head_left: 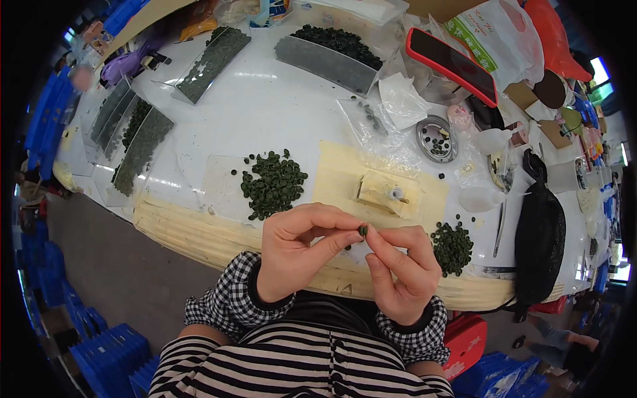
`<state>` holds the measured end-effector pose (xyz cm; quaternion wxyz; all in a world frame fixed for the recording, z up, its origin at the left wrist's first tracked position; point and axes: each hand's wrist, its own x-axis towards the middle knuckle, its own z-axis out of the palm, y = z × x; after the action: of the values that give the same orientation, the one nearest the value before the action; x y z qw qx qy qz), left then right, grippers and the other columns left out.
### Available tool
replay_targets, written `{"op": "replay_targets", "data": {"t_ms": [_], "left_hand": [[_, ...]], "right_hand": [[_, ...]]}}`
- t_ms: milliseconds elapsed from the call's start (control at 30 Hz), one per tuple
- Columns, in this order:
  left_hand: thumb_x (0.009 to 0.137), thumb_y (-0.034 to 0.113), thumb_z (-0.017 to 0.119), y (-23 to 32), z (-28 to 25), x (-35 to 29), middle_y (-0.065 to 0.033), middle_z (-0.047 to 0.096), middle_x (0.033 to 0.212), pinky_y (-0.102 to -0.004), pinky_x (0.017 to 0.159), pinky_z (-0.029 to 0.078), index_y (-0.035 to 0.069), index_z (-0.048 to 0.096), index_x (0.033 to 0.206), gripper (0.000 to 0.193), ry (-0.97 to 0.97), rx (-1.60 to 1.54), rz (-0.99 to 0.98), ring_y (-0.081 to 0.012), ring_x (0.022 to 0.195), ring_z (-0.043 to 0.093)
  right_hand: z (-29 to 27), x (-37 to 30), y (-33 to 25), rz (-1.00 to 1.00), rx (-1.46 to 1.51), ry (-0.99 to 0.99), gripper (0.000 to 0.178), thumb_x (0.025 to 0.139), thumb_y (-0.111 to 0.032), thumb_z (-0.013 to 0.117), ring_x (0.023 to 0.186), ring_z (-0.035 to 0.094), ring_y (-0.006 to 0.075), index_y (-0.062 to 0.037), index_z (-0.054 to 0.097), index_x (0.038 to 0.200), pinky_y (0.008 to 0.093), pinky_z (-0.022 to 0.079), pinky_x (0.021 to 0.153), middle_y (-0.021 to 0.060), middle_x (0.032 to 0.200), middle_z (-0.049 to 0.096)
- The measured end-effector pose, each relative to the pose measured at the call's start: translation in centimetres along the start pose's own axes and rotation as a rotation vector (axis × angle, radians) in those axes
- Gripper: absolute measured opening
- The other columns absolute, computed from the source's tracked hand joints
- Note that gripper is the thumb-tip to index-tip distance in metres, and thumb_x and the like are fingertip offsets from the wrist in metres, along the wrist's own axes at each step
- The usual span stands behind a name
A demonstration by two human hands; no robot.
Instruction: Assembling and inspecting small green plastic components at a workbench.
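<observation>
In front of my body, my left hand (296,247) and my right hand (406,270) meet fingertip to fingertip. Pinched between them is a small dark green round piece (363,230), too small to name more exactly. Both hands have thumb and forefinger on or right beside it. Beyond my left hand lies a large loose pile of similar dark green pieces (273,184). A smaller pile of green pieces (452,249) sits to the right of my right hand. Just beyond the fingers, a cream block with a pale nozzle-like top (396,194) stands on a yellowish sheet (335,174).
Clear bins of dark pieces stand at the back: a wide bin (325,63), a narrow bin (215,63) and a divided bin (142,146). Rightward are a round dish (428,147), a red-cased phone (452,65), tweezers (500,229) and a black mesh pouch (541,229). Padding (192,239) covers the table's front edge.
</observation>
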<state>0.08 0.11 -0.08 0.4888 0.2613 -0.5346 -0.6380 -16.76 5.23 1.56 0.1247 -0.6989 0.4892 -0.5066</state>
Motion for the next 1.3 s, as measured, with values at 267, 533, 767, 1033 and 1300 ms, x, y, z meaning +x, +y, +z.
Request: {"op": "replay_targets", "data": {"t_ms": [267, 533, 767, 1033, 1300], "left_hand": [[0.083, -0.011, 0.066, 0.2, -0.1, 0.3, -0.0130, 0.071, 0.094, -0.0254, 0.075, 0.053, -0.003, 0.071, 0.101, 0.020, -0.001, 0.120, 0.064, -0.0164, 0.086, 0.068], [0.082, -0.010, 0.068, 0.2, -0.1, 0.3, -0.0133, 0.072, 0.092, -0.0250, 0.072, 0.054, -0.002, 0.071, 0.101, 0.021, -0.006, 0.189, 0.116, -0.0169, 0.083, 0.069], [0.081, -0.010, 0.069, 0.3, -0.2, 0.2, -0.0139, 0.072, 0.093, -0.0251, 0.073, 0.054, -0.002, 0.072, 0.101, 0.022, -0.008, 0.217, 0.127, -0.0174, 0.084, 0.069], [0.080, -0.007, 0.071, 0.2, 0.1, 0.4, -0.0113, 0.070, 0.089, -0.0255, 0.067, 0.053, -0.001, 0.071, 0.099, 0.020, -0.010, 0.235, 0.102, -0.0157, 0.078, 0.067], [0.072, -0.002, 0.076, 0.2, 0.4, -0.4, -0.0060, 0.060, 0.079, -0.0300, 0.060, 0.047, 0.003, 0.071, 0.093, 0.022, -0.300, 0.939, 0.313, -0.0203, 0.068, 0.057]], "right_hand": [[0.0, 0.0, 0.2, -0.012, -0.007, -0.024, 0.037, 0.072, 0.000, 0.075, 0.075, 0.059, 0.0227, -0.0038, 0.073, 0.109, 0.0308, 0.048, 0.066, 0.0076, 0.095, 0.067], [-0.4, 0.1, 0.4, -0.038, 0.000, -0.057, 0.038, 0.071, -0.001, 0.077, 0.075, 0.059, 0.0222, -0.0056, 0.073, 0.108, 0.0299, 0.048, 0.065, 0.0062, 0.097, 0.068], [-0.4, 0.0, 0.5, -0.040, 0.011, -0.061, 0.039, 0.070, -0.001, 0.077, 0.075, 0.059, 0.0223, -0.0061, 0.073, 0.108, 0.0300, 0.048, 0.065, 0.0059, 0.096, 0.068], [-1.2, 0.2, -0.2, 0.058, -0.030, -0.043, 0.036, 0.071, 0.002, 0.075, 0.078, 0.061, 0.0230, -0.0044, 0.073, 0.106, 0.0301, 0.048, 0.067, 0.0096, 0.096, 0.067], [-4.1, -2.0, 0.8, 0.205, -0.442, -0.064, 0.019, 0.071, 0.000, 0.076, 0.082, 0.057, 0.0260, -0.0037, 0.070, 0.088, 0.0354, 0.046, 0.073, 0.0070, 0.088, 0.063]]}}
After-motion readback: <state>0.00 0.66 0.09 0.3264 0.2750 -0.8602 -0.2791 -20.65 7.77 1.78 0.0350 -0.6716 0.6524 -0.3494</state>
